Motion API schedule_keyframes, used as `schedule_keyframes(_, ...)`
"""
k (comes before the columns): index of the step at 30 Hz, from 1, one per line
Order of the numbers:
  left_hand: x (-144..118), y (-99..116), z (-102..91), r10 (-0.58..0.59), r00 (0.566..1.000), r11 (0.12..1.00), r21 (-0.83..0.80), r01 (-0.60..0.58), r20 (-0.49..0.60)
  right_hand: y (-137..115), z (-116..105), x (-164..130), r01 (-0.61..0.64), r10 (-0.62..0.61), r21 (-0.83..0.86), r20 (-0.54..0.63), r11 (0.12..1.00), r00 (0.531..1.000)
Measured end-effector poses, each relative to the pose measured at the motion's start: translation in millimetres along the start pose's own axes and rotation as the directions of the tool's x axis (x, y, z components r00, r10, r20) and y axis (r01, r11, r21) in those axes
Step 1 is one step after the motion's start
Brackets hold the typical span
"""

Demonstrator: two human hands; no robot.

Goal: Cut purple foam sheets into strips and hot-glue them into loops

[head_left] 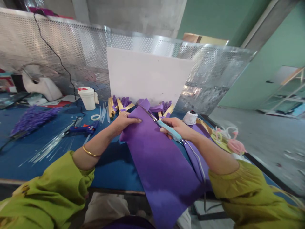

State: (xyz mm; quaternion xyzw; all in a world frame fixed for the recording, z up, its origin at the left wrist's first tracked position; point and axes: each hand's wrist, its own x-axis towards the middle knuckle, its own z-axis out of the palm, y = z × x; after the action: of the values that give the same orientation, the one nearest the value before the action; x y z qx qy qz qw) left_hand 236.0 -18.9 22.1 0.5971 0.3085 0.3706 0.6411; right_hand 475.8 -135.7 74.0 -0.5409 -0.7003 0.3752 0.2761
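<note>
A long purple sheet [157, 162], like felt or paper, hangs from my hands over the table's front edge. My left hand [124, 123] pinches its left edge near the far end, thumb on top. In my right hand [178, 127] is a pair of electric scissors [170, 129] with a light blue body and a cord trailing down to the right. Their metal blades lie across the sheet's far end, pointing away to the left. Behind the sheet, small bunches of purple flowers [125, 102] in gold wrapping stand on the table.
Left on the blue table [111, 168] lie a blue glue gun [88, 128], clear strands [51, 143], purple flower stems [33, 121], a tape roll [95, 117] and a white cup [87, 98]. A white board [149, 74] stands behind. At right are a thread spool [190, 118] and a pink flamingo-like piece [236, 145].
</note>
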Motion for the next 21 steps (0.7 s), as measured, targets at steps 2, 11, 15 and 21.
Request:
schedule_keyframes(2,0.1,-0.6,0.1,0.008,1.0,1.0,0.001,-0.008,-0.009,-0.2,0.4,0.7,0.01,-0.01,-0.008,-0.008,1.0,1.0)
schedule_keyframes(11,0.6,-1.6,1.3,-0.001,1.0,1.0,0.001,0.001,0.027,-3.8,0.5,3.6,0.0,0.0,-0.011,0.013,1.0,1.0)
schedule_keyframes(15,-0.8,-3.3,4.5,-0.008,0.999,1.0,0.02,0.008,0.033,-5.9,1.8,5.3,0.007,-0.007,-0.01,0.018,1.0,1.0)
schedule_keyframes(21,3.7,-8.1,0.3,-0.004,1.0,0.999,0.05,0.004,0.007,-3.9,1.9,6.4,0.02,-0.021,-0.05,-0.038,0.999,0.999)
